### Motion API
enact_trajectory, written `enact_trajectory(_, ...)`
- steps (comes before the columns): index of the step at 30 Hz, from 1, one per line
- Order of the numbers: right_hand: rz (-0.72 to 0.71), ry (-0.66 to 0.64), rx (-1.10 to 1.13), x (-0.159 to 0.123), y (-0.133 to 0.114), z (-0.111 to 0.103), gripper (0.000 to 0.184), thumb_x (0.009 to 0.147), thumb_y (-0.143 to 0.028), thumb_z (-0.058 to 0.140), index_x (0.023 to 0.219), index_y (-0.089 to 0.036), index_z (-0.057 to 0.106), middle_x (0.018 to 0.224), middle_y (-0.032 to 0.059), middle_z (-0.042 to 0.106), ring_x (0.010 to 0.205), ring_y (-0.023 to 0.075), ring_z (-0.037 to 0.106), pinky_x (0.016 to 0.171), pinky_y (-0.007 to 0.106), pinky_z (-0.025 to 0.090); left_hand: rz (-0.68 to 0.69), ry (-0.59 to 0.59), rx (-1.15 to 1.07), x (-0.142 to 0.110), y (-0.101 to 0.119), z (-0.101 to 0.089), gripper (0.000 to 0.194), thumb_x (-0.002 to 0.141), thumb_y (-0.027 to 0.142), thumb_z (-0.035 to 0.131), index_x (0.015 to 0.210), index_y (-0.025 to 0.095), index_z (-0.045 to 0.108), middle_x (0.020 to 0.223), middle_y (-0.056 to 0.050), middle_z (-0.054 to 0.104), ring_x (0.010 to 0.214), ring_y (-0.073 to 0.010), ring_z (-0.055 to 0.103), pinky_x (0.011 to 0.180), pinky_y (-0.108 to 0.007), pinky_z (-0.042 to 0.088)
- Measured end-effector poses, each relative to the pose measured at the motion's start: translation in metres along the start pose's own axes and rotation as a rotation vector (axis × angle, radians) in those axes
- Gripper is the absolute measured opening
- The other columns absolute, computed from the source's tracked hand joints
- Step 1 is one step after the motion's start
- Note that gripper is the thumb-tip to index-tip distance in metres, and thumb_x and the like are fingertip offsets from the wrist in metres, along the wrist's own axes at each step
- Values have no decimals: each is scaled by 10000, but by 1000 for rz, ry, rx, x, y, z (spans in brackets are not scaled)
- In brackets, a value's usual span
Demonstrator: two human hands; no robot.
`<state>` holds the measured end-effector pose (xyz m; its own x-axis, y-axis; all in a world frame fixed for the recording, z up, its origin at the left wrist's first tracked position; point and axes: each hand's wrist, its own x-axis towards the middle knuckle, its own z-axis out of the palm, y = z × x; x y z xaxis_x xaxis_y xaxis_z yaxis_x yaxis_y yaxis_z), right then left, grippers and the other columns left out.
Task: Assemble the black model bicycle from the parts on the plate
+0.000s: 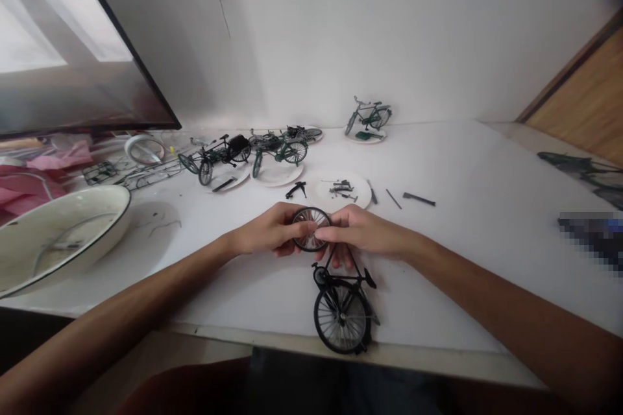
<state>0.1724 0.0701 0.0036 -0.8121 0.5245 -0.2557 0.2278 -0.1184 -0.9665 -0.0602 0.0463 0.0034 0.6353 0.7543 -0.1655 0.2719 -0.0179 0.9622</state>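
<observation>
A small black-rimmed spoked wheel (312,216) is pinched between my two hands above the white table. My left hand (267,231) grips its left side, with the thumb across the spokes. From the right, my right hand (363,231) presses its thumb on the wheel near the centre. Just below my hands a black miniature bicycle (343,318) lies at the table's front edge, one wheel toward me. Its frame runs up under my right fingers, which hide its far end; whether they grip the frame I cannot tell.
Finished-looking miniature bicycles (280,150) stand on white plates behind, another bicycle (368,115) by the wall. Small metal parts lie on a white plate (318,189); a black strip (419,199) lies right of it. An enamel basin (124,198) occupies the left, a screen (136,58) above.
</observation>
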Motion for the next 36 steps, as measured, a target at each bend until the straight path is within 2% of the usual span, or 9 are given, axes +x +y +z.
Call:
enact_trajectory(6, 0, 77, -19, -12, 3, -11, 392, 927, -494, 678, 944, -105, 725, 916, 115, 801, 565, 119, 711, 478, 193, 538, -29, -101, 132, 11, 15, -18, 424, 1018, 553, 484, 1035, 142, 589, 670, 11, 589, 522, -91, 541, 507, -219, 451)
enact_trajectory(8, 7, 139, -49, -21, 1, -26, 394, 933, -483, 674, 902, -97, 744, 747, 78, 779, 501, 100, 670, 458, 175, 519, 67, 2, 325, 20, 26, -28, 453, 1035, 558, 433, 1044, 145, 619, 768, -32, 655, 639, -122, 606, 581, -243, 489)
enact_trajectory(11, 9, 213, -69, -34, 2, -52, 390, 930, -461, 685, 884, -83, 769, 593, 44, 719, 451, 91, 625, 442, 168, 508, 221, 168, 812, 44, 38, -37, 375, 1031, 490, 488, 1060, 158, 661, 961, -65, 711, 783, -146, 640, 659, -258, 475)
enact_trajectory(13, 11, 267, -41, -42, 7, -68, 400, 914, -473, 698, 866, -83, 771, 663, 70, 749, 457, 91, 623, 428, 175, 506, 317, 150, 1101, 63, 40, -38, 298, 1041, 391, 497, 1115, 151, 659, 1058, -76, 716, 873, -160, 655, 742, -275, 487)
enact_trajectory(16, 46, 262, -48, -50, 17, -81, 432, 905, -507, 698, 878, -84, 777, 739, 103, 772, 506, 108, 655, 429, 181, 513, 352, 152, 1212, 92, 35, -37, 211, 1034, 249, 511, 1105, 127, 667, 1116, -98, 700, 990, -197, 639, 829, -306, 474)
enact_trajectory(20, 69, 236, -72, -53, 22, -82, 423, 909, -509, 695, 898, -91, 759, 811, 119, 785, 558, 120, 680, 453, 190, 532, 324, 200, 1275, 116, 27, -41, 177, 1001, 141, 541, 1134, 111, 654, 1189, -124, 679, 1059, -235, 621, 854, -332, 460)
enact_trajectory(24, 82, 220, -54, -51, 20, -80, 400, 910, -491, 699, 875, -94, 737, 853, 123, 790, 555, 114, 674, 441, 188, 531, 265, 196, 1303, 128, 21, -47, 185, 940, 133, 636, 1122, 127, 668, 1085, -112, 716, 960, -219, 638, 839, -331, 456)
enact_trajectory(30, 65, 246, -56, -51, 19, -80, 401, 905, -491, 704, 871, -93, 744, 750, 97, 767, 548, 121, 673, 442, 188, 528, 228, 179, 1241, 142, 16, -46, 243, 927, 59, 511, 1097, 109, 677, 988, -134, 731, 827, -181, 634, 731, -295, 449)
enact_trajectory(36, 52, 285, -41, -52, 18, -78, 401, 905, -485, 706, 872, -89, 759, 740, 89, 761, 538, 117, 662, 433, 191, 517, 259, 243, 982, 121, 25, -51, 214, 884, 81, 561, 1061, 115, 676, 963, -93, 733, 827, -144, 665, 716, -245, 504)
